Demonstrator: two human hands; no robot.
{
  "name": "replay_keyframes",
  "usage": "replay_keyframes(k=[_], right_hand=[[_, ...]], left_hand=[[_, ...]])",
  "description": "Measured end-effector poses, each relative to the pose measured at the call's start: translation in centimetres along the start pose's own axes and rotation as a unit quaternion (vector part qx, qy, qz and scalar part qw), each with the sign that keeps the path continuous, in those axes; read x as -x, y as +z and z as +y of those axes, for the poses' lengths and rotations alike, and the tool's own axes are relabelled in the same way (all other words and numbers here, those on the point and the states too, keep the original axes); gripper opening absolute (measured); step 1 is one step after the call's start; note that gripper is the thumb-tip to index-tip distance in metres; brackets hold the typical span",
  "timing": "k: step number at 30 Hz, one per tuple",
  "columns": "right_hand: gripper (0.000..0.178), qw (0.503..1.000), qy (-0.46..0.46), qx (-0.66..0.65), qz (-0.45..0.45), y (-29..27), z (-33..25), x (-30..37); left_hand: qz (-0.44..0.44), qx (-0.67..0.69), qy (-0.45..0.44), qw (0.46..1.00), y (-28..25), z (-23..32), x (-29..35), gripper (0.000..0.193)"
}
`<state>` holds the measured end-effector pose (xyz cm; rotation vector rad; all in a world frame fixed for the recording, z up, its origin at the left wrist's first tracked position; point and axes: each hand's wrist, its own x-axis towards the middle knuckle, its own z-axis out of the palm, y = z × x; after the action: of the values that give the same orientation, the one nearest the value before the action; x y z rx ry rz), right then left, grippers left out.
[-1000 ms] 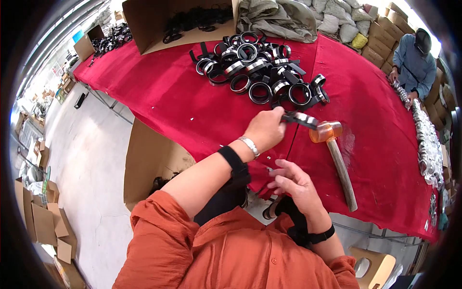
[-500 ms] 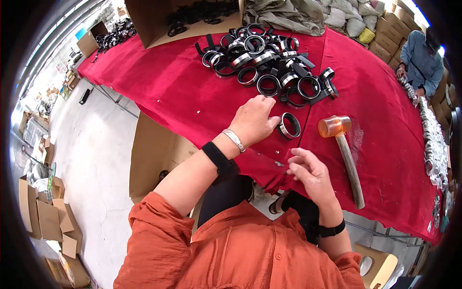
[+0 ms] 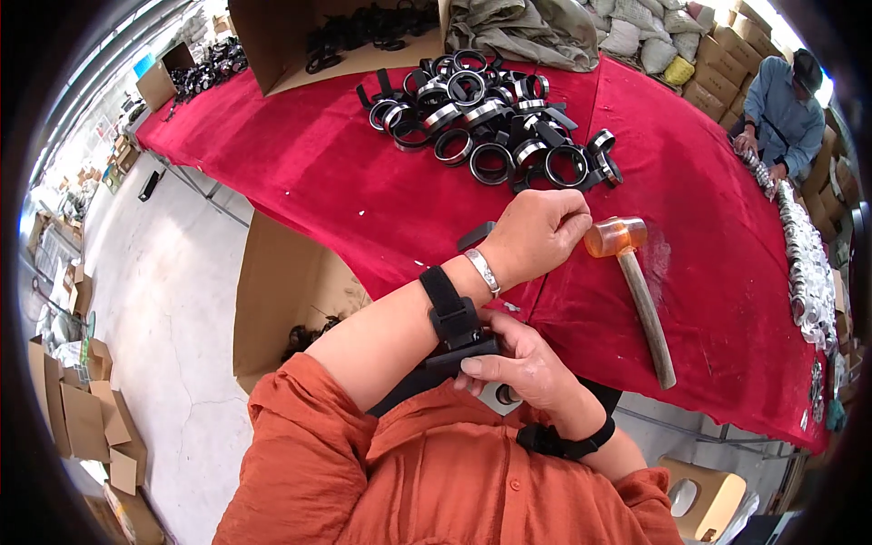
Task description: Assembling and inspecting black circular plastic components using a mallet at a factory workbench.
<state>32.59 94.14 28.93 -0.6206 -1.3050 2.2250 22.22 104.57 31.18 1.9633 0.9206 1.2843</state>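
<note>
My left hand [image 3: 541, 234] is a loose fist, knuckles up, over the red-covered table, beside an orange-headed mallet [image 3: 616, 237]. Nothing shows in its fingers, though its underside is hidden. A black tab [image 3: 477, 235] sticks out behind that hand; any part joined to it is covered. Around my left wrist go a metal bracelet [image 3: 482, 272] and a black strap [image 3: 448, 304] with a dark box [image 3: 460, 355] beneath. Below the left forearm, my right hand [image 3: 527, 364] grips this box between thumb and fingers. Several black and silver rings with tabs [image 3: 491, 163] lie heaped further back.
Behind the heap stands an open cardboard box [image 3: 263, 45] with black parts, beside a grey-green cloth [image 3: 522, 32]. Another carton [image 3: 282, 282] stands below the table's left edge. At far right a co-worker [image 3: 786, 113] handles a long row of silvery pieces [image 3: 807, 263].
My left hand has moved right, over where a single ring lay, and its fingers have curled in. My right hand has come left and down, from empty onto the box at my left wrist.
</note>
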Motion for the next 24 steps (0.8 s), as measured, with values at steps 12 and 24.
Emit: replay_keyframes(k=[12, 24], right_hand=[[0.045, 0.998, -0.001, -0.035, 0.046, -0.3, 1.0, -0.1], [0.046, 0.997, -0.031, -0.025, 0.063, -1.1, 1.8, -0.7]], left_hand=[[-0.006, -0.216, 0.128, 0.968, 0.1, -1.1, 0.8, 0.01], [-0.001, -0.074, 0.059, 0.996, 0.8, -1.4, -0.2, 0.014]])
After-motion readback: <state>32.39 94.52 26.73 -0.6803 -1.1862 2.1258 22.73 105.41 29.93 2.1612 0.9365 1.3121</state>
